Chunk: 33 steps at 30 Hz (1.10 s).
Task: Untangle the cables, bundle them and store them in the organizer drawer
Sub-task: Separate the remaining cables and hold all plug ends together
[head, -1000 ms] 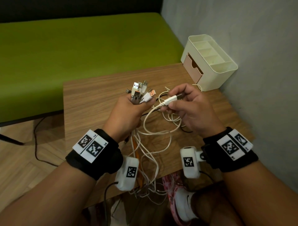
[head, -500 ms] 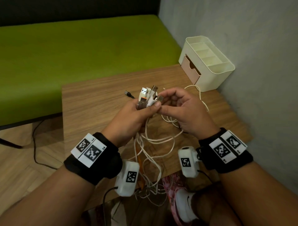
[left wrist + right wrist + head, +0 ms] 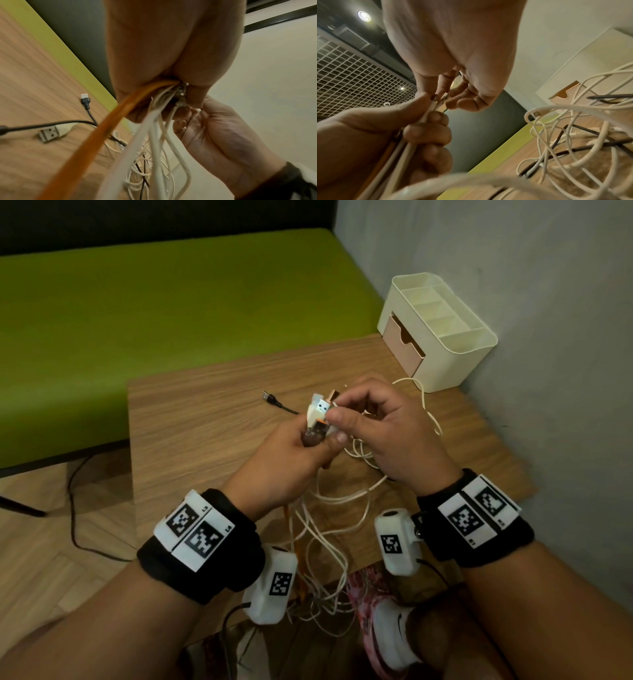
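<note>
Now the left hand (image 3: 291,463) fists the plugs (image 3: 320,414) upright, cords trailing down; the right hand (image 3: 383,436) pinches one plug beside them, nearer the organizer (image 3: 442,350).

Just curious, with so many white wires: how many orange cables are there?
1: the orange cable, held in the left hand, hangs down past the table's near edge. Others may hide in the tangle of white cables.

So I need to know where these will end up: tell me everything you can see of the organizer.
The organizer is a cream box that looks like plastic, standing upright at the table's far right corner by the grey wall. Its open top is split by dividers into several compartments. A pinkish drawer with a notched pull sits in its left-facing side, apparently closed. A white cable loops just in front; contact is unclear.
</note>
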Motion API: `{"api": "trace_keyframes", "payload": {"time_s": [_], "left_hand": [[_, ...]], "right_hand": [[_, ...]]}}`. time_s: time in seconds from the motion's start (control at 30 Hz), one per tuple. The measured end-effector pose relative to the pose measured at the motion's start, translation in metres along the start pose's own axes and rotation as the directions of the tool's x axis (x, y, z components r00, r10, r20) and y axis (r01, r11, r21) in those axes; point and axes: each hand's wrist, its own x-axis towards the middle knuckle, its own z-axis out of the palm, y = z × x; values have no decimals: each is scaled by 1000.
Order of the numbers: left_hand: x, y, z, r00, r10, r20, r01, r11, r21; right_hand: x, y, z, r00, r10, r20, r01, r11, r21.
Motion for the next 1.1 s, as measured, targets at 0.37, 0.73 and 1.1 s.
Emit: {"api": "trace_keyframes", "payload": {"time_s": [0.37,0.73,1.1], "left_hand": [[3,5,-16,974,-141,-178,61,917,-394],[5,6,-34,962,-201,-184,124,924,-362],[2,5,2,987,-158,11,159,983,-97]], "right_hand": [[-8,11,-4,902,384,199,-347,917,-196],[-12,25,-28,901,153,406,186,709,-680],[-3,16,-24,956,-265,128,293,819,-493]]}}
